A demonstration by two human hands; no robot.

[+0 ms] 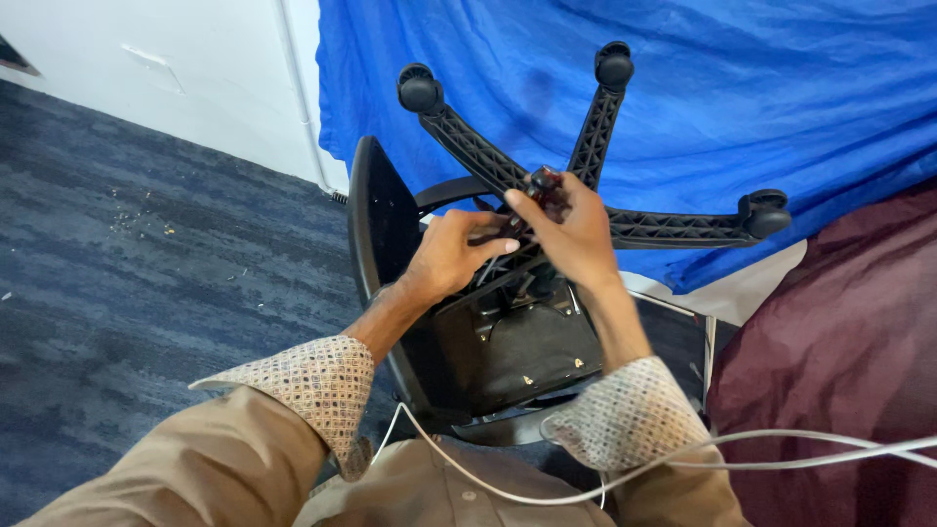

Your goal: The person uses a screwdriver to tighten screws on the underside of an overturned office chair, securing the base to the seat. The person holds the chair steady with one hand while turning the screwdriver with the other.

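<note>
An upturned black office chair (508,351) lies in front of me, its star base (664,229) with black castor wheels (420,90) pointing up. My left hand (451,252) grips the base near its hub, fingers curled around a spoke. My right hand (573,226) is closed over the hub at the centre, where a small dark red part (545,178) shows above the fingertips. The chair's seat underside and mechanism plate sit below both hands.
A blue cloth (683,78) hangs behind the chair. A maroon cloth (839,351) covers something at the right. Dark grey carpet (146,254) with a few crumbs lies at the left, below a white wall (195,68). A white cable (703,454) crosses my lap.
</note>
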